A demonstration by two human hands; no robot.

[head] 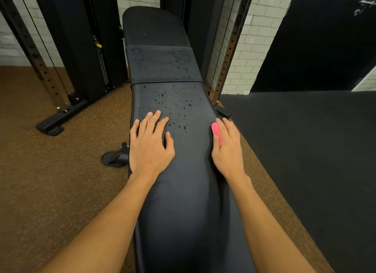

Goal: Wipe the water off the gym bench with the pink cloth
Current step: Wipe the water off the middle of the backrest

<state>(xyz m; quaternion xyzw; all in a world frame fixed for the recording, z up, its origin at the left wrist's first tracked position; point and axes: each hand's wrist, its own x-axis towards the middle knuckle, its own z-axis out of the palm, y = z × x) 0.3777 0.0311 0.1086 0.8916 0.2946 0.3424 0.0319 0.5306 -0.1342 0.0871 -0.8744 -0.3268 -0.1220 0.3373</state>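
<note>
L hand (151, 148) flat, fingers released, bracing black padded gym bench (183, 201) beside water droplets (175, 105). R hand (227, 148) at bench's right edge over small pink cloth (215, 129), prob. poised to wipe; grip can't tell.

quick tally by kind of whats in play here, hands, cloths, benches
bare hands: 2, left hand and right hand
pink cloth: 1
black padded gym bench: 1
total: 4
</note>
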